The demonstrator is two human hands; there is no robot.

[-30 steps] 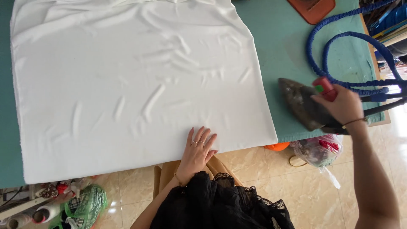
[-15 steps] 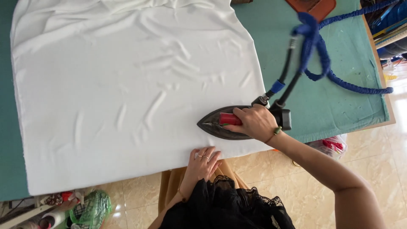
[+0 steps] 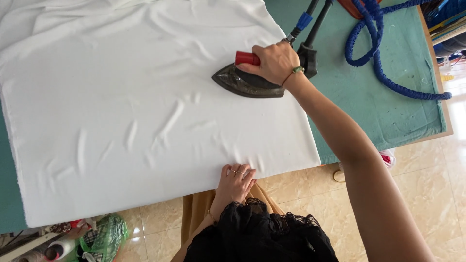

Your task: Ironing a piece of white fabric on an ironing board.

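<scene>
White cloth [image 3: 121,111] | right hand [image 3: 274,60] grips iron [image 3: 247,80] | left hand [image 3: 235,182] presses hem

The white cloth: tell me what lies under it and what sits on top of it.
The white cloth lies on a teal padded table, visible only past its edges. On top, the right hand grips a dark iron and the left hand presses the near edge. Anything beneath the cloth is hidden.

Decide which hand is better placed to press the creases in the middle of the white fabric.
Right. The right hand already grips the dark red-handled iron on the white fabric; the left hand lies flat on the near edge.
</scene>
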